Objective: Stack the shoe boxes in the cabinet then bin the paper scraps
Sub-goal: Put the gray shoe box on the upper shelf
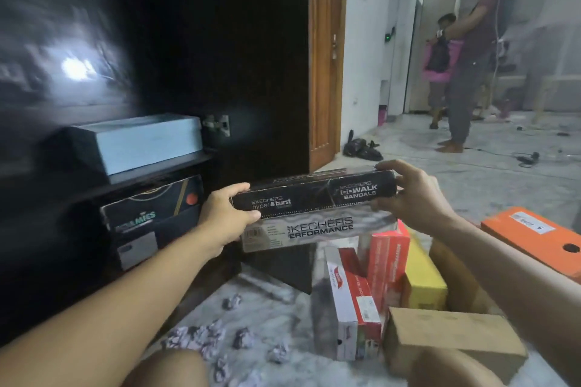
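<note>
We are gripping a black shoe box [314, 195] at both ends: our left hand [228, 212] is curling its thumb over the lid and its fingers under the near end, and our right hand [408, 192] is clasping the far end. The box is hanging in the air just in front of the open cabinet [176, 50], level with its lower shelf. We judge that we are working through the stacking step. A pale blue box [141, 141] is already lying on the upper shelf, and a dark box [154, 214] is sitting below it. The next move calls for carrying the held box leftward into the cabinet and setting it flat on a box already there, edges aligned. More boxes are waiting at our right: red ones [361, 289], a yellow one [424, 280], a brown one [452, 336] and an orange one [534, 239]. Crumpled paper scraps [207, 336] are lying on the floor [440, 173], not yet binned.
</note>
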`<state>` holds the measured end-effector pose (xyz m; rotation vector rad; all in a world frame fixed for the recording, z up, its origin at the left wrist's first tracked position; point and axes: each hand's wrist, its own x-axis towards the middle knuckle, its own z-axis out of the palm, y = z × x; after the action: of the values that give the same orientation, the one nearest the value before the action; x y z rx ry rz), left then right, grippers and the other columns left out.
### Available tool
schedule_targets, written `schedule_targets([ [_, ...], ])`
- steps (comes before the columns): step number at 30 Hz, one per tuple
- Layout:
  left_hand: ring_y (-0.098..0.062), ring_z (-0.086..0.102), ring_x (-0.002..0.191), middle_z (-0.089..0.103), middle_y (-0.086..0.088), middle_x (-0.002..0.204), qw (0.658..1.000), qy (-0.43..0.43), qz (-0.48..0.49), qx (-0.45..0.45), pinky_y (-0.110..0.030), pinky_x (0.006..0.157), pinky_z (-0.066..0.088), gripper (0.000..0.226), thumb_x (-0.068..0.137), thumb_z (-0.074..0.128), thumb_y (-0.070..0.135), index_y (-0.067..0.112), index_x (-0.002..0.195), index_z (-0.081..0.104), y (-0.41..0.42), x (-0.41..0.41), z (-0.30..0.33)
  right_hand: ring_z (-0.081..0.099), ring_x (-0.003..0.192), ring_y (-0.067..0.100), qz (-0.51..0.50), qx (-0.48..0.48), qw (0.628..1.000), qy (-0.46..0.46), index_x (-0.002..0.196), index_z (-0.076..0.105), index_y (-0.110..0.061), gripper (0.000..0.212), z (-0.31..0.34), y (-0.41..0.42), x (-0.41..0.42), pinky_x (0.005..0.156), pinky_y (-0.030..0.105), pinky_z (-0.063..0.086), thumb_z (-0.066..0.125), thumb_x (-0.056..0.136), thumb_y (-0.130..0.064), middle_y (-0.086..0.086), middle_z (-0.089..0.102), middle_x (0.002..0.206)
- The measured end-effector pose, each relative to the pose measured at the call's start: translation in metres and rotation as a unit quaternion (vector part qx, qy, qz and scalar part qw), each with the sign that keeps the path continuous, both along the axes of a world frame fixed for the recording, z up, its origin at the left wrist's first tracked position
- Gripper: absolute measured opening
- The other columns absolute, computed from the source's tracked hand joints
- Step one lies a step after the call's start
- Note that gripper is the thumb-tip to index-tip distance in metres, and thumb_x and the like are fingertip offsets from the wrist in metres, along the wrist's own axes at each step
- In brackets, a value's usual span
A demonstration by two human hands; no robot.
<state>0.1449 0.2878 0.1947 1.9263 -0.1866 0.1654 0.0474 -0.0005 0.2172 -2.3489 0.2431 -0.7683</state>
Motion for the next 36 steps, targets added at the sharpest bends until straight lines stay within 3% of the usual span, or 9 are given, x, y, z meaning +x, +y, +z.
schedule_targets([
  [3, -0.023, 0.064, 0.090, 0.062, 0.001, 0.104, 0.998, -0.032, 0.056, 0.017, -0.046, 0.078, 0.058, 0.066, 0.062, 0.084, 0.016, 0.038, 0.120, 0.063, 0.033, 0.001, 0.024, 0.069, 0.085, 0.022, 0.036, 0.014, 0.999, -0.034, 0.116, 0.063, -0.030, 0.064, 0.019, 0.029, 0.022, 0.078, 0.038, 0.059, 0.087, 0.061, -0.006, 0.001, 0.074, 0.087],
  [6, -0.023, 0.063, 0.095, 0.063, -0.001, 0.108, 0.994, -0.057, 0.091, 0.017, -0.039, 0.083, 0.056, 0.065, 0.068, 0.082, 0.010, 0.030, 0.126, 0.060, 0.063, 0.005, 0.049, 0.071, 0.081, 0.022, 0.079, 0.031, 0.994, -0.064, 0.113, 0.063, -0.030, 0.062, 0.037, 0.059, 0.047, 0.068, 0.044, 0.061, 0.086, 0.062, -0.003, -0.001, 0.074, 0.085],
  [9, -0.022, 0.062, 0.093, 0.063, -0.003, 0.112, 0.990, -0.075, 0.117, -0.006, -0.031, 0.076, 0.054, 0.068, 0.070, 0.080, 0.004, 0.025, 0.130, 0.056, 0.090, 0.016, 0.071, 0.071, 0.080, 0.019, 0.105, 0.037, 0.991, -0.076, 0.116, 0.061, -0.027, 0.062, 0.054, 0.090, 0.073, 0.071, 0.044, 0.062, 0.087, 0.064, -0.005, -0.004, 0.074, 0.090],
  [11, -0.023, 0.061, 0.100, 0.061, -0.004, 0.118, 0.986, -0.084, 0.140, -0.022, -0.033, 0.081, 0.055, 0.070, 0.070, 0.080, 0.002, 0.024, 0.132, 0.055, 0.105, 0.026, 0.083, 0.071, 0.085, 0.021, 0.111, 0.028, 0.990, -0.086, 0.115, 0.059, -0.032, 0.064, 0.062, 0.108, 0.091, 0.077, 0.047, 0.060, 0.089, 0.064, -0.010, -0.005, 0.074, 0.094],
  [17, -0.019, 0.058, 0.099, 0.056, -0.006, 0.128, 0.973, -0.111, 0.194, -0.051, -0.016, 0.054, 0.046, 0.074, 0.072, 0.077, -0.007, 0.022, 0.136, 0.053, 0.144, 0.064, 0.117, 0.067, 0.095, 0.025, 0.137, 0.016, 0.986, -0.099, 0.120, 0.055, -0.028, 0.061, 0.088, 0.158, 0.150, 0.086, 0.047, 0.057, 0.085, 0.069, -0.012, -0.003, 0.072, 0.106],
  [21, -0.017, 0.060, 0.093, 0.061, -0.005, 0.125, 0.962, -0.142, 0.230, -0.037, -0.022, 0.069, 0.050, 0.075, 0.069, 0.080, -0.005, 0.023, 0.134, 0.055, 0.169, 0.101, 0.134, 0.062, 0.092, 0.024, 0.143, 0.023, 0.984, -0.108, 0.121, 0.055, -0.027, 0.059, 0.106, 0.186, 0.202, 0.080, 0.038, 0.056, 0.081, 0.071, -0.013, 0.005, 0.068, 0.104],
  [24, -0.016, 0.061, 0.085, 0.062, -0.004, 0.120, 0.954, -0.158, 0.254, -0.029, -0.020, 0.064, 0.050, 0.073, 0.070, 0.081, -0.002, 0.024, 0.133, 0.056, 0.185, 0.134, 0.144, 0.063, 0.092, 0.025, 0.152, 0.032, 0.981, -0.114, 0.120, 0.055, -0.029, 0.057, 0.116, 0.205, 0.244, 0.080, 0.041, 0.058, 0.080, 0.071, -0.014, 0.007, 0.066, 0.105],
  [29, -0.023, 0.063, 0.101, 0.064, -0.005, 0.119, 0.941, -0.168, 0.294, -0.012, -0.032, 0.087, 0.054, 0.071, 0.068, 0.083, 0.004, 0.028, 0.130, 0.058, 0.208, 0.191, 0.151, 0.065, 0.087, 0.023, 0.172, 0.028, 0.978, -0.112, 0.123, 0.056, -0.028, 0.057, 0.127, 0.230, 0.319, 0.070, 0.033, 0.058, 0.078, 0.074, -0.011, 0.007, 0.065, 0.109],
  [36, -0.020, 0.059, 0.113, 0.061, -0.001, 0.128, 0.916, -0.210, 0.341, 0.018, -0.034, 0.102, 0.046, 0.076, 0.069, 0.083, 0.012, 0.023, 0.137, 0.051, 0.236, 0.253, 0.144, 0.065, 0.099, 0.026, 0.202, 0.066, 0.972, -0.103, 0.132, 0.054, -0.022, 0.060, 0.131, 0.272, 0.408, 0.089, 0.036, 0.056, 0.072, 0.079, -0.001, 0.009, 0.065, 0.115],
])
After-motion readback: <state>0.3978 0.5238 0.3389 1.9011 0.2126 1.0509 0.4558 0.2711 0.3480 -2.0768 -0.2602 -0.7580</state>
